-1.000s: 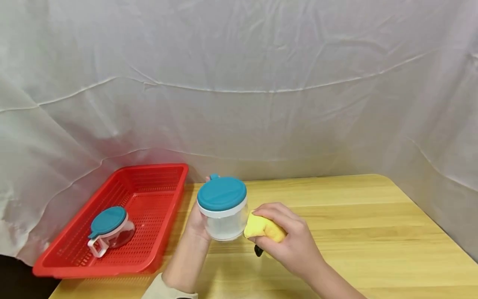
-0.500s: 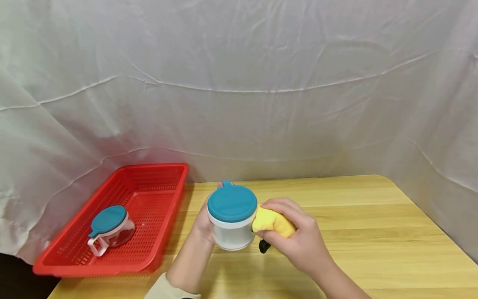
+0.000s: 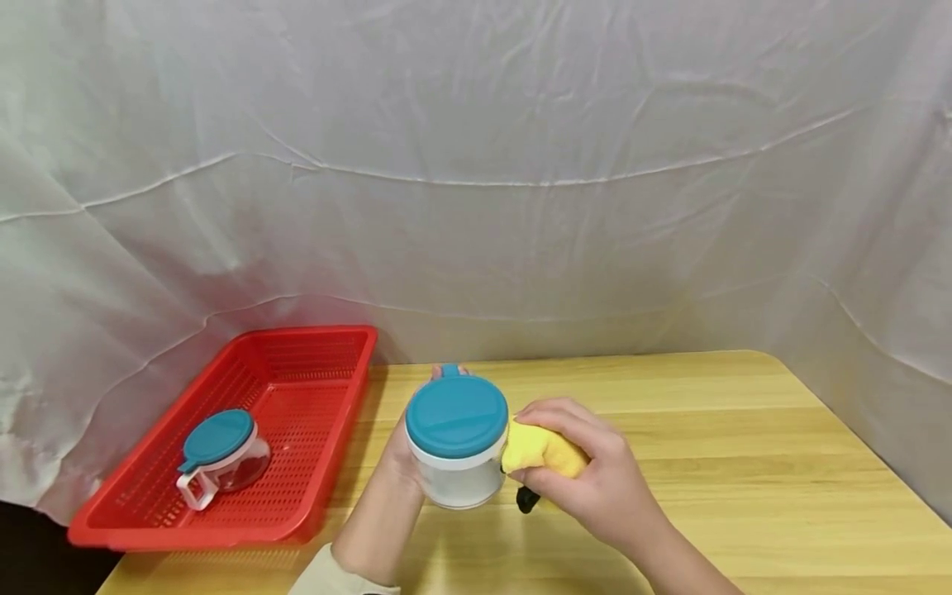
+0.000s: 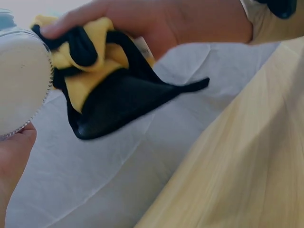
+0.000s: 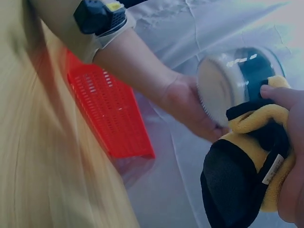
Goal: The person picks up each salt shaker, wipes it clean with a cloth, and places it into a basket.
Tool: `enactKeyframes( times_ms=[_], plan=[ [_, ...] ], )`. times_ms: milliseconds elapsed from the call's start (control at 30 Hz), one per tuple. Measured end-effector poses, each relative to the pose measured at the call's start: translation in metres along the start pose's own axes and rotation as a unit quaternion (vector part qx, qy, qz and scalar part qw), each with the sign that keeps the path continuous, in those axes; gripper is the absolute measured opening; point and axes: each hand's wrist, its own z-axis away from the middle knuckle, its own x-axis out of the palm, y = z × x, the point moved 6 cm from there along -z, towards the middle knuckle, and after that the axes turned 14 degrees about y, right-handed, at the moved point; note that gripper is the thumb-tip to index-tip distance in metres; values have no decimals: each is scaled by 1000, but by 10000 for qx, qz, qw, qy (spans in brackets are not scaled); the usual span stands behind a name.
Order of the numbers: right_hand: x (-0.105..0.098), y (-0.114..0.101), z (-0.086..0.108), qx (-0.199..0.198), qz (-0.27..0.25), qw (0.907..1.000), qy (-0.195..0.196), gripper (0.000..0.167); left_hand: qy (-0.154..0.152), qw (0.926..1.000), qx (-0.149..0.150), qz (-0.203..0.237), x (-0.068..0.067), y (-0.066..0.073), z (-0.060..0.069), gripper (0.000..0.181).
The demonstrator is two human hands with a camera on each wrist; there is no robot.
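Note:
A clear jar with a white collar and blue lid (image 3: 457, 417) is held up above the table by my left hand (image 3: 402, 454), whose fingers lie behind and along its left side. My right hand (image 3: 595, 471) pinches a bunched yellow and black cloth (image 3: 541, 449) against the jar's right side. In the left wrist view the cloth (image 4: 109, 99) hangs with its dark side showing, next to the jar's base (image 4: 21, 80). The right wrist view has the cloth (image 5: 232, 180) touching the glass jar (image 5: 223, 85), with my left palm (image 5: 183, 102) around its far side.
At the left of the wooden table (image 3: 714, 463) stands a red perforated basket (image 3: 312, 463). Inside it lies a second jar with a blue lid (image 3: 217, 436) and white handle (image 3: 197, 489), tilted. A grey-white sheet (image 3: 476, 207) hangs behind the table.
Both hands, with the jar and cloth, have shifted right and slightly down since a second ago. Over the last half second the jar has moved slightly left and its lid tips more toward the camera.

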Motion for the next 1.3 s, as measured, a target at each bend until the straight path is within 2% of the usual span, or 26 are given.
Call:
enactKeyframes(
  times_ms=[133, 267, 400, 567, 633, 733, 800, 900, 1100, 1200, 1233, 1300],
  plan=[
    [5, 4, 2, -206, -67, 9993, -299, 41, -401, 9956, -416, 734, 7, 0, 3, 28],
    [7, 9, 3, -247, 91, 9983, -521, 39, -623, 9906, -620, 1047, 11, 0, 4, 32],
    [6, 15, 3, -206, 275, 9978, -559, 38, -721, 9905, -650, 970, 11, -3, 5, 32],
    [2, 20, 1, 35, 347, 9984, -442, 37, -701, 9903, -853, 847, 13, -9, 6, 24],
    [1, 21, 0, 187, 340, 9985, -385, 37, -742, 9917, -761, 727, 14, -11, 5, 23],
    [-2, 23, -1, 413, 316, 9982, -294, 37, -901, 9943, -455, 335, 15, -12, 4, 22],
    [-4, 24, -2, 560, 295, 9978, -199, 37, -1034, 9944, -224, 16, 16, -13, 3, 21],
    [-7, 25, -3, 834, 285, 9961, -30, 38, -1085, 9937, -79, -285, 15, -16, 3, 22],
    [-10, 26, -3, 1324, 321, 9905, 186, 37, -1012, 9920, 158, -744, 14, -19, 1, 28],
    [-11, 26, -3, 1510, 274, 9880, 179, 34, -944, 9921, 242, -791, 12, -19, -1, 27],
    [-11, 26, -3, 1548, 250, 9875, 171, 33, -896, 9921, 290, -826, 12, -18, -1, 27],
    [-10, 26, -2, 1614, 173, 9866, 149, 32, -605, 9942, 330, -825, 9, -17, -2, 26]
  ],
)
